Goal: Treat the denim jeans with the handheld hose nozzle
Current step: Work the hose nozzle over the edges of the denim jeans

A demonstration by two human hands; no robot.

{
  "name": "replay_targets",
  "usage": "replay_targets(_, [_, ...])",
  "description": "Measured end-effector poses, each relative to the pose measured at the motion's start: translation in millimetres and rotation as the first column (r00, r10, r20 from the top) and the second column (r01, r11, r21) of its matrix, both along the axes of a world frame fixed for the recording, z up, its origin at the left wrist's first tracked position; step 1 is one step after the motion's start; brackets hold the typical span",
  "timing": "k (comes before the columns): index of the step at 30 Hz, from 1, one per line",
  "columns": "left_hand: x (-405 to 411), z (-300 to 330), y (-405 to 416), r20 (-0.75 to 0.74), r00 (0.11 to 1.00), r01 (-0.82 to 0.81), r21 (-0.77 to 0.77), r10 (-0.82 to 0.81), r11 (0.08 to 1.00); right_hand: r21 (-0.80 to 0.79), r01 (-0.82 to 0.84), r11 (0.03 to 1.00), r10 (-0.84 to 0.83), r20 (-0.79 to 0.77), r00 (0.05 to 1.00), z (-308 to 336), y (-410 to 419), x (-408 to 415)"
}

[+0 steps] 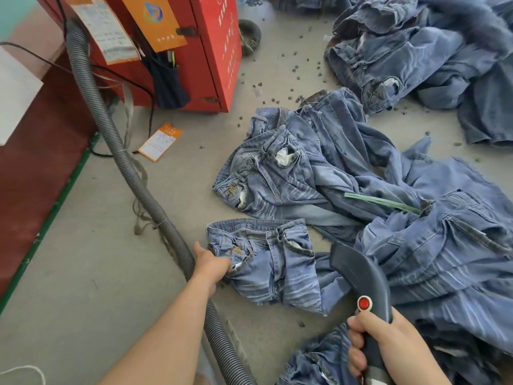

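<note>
On the grey floor, far beyond the left fingers, a red cabinet [219, 51] carries paper tags whose print is too small to read. The left hand [211, 263] grips the waistband of faded, streaked denim jeans [272, 262], fingers buried in the cloth. Just right, the right hand [388, 345] clamps the dark nozzle [361, 276], whose mouth hovers beside the jeans.

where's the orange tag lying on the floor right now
In the head view the orange tag lies flat on the grey floor at upper left, just right of the corrugated hose and in front of the red cabinet.
</note>
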State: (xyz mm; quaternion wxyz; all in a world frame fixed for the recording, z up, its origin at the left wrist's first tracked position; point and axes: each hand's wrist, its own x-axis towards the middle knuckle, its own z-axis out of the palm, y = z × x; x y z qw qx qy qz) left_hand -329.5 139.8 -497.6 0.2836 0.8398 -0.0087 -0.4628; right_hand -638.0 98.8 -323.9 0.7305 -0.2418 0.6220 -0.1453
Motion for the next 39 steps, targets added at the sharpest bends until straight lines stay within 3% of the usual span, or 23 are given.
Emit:
replay_targets(3, [5,0,-2,-0.097,0.995,-0.035,-0.082,0.026,0.996,-0.031,-0.042,0.999,0.041,-0.032,0.999,-6,3,9])
replay_targets(7, [3,-1,1,0.101,0.968,0.204,0.215,-0.229,0.955,-0.028,-0.106,0.994,0.104,-0.076,0.992,-11,7,20])
replay_targets(9, [-2,-5,6,0.184,0.945,0.227,0.225,-0.27,0.948,-0.035,-0.132,0.991,0.127,-0.105,0.986,-13,6,27])
replay_targets(14, [-11,-11,18,0.15,0.988,0.033,-0.007,-0.031,0.999,-0.113,-0.264,0.958,0.239,-0.193,0.952,-21,-9,60])
replay_targets(18, [-13,-16,26,0.18,0.983,-0.041,-0.044,0.048,0.998,-0.15,-0.443,0.884,0.383,-0.314,0.869,-49,-37,106])
replay_targets(22, [-11,-24,33,0.176,0.978,-0.106,-0.054,0.114,0.993,-0.029,-0.583,0.812,0.517,-0.426,0.742,-91,-71,146])
replay_targets(24, [-12,-27,36,0.168,0.972,-0.158,-0.057,0.165,0.986,0.01,-0.586,0.81,0.521,-0.471,0.712,-105,-90,154])
replay_targets(27, [-11,-30,42,0.177,0.955,-0.232,-0.048,0.237,0.972,-0.06,-0.479,0.876,0.369,-0.557,0.744,-110,-120,147])
replay_targets(29, [-10,-31,46,0.17,0.943,-0.284,-0.042,0.287,0.958,-0.076,-0.438,0.896,0.335,-0.531,0.778,-102,-122,135])
replay_targets(32, [-10,-33,49,0.122,0.937,-0.321,-0.066,0.327,0.945,-0.009,-0.515,0.857,0.465,-0.414,0.782,-90,-91,126])
replay_targets(36, [-11,-30,50,0.053,0.932,-0.352,-0.1,0.359,0.931,0.058,-0.65,0.758,0.613,-0.404,0.679,-99,-63,144])
replay_targets(39, [-13,-29,53,0.035,0.929,-0.36,-0.144,0.368,0.922,0.063,-0.569,0.82,0.527,-0.471,0.707,-111,-77,157])
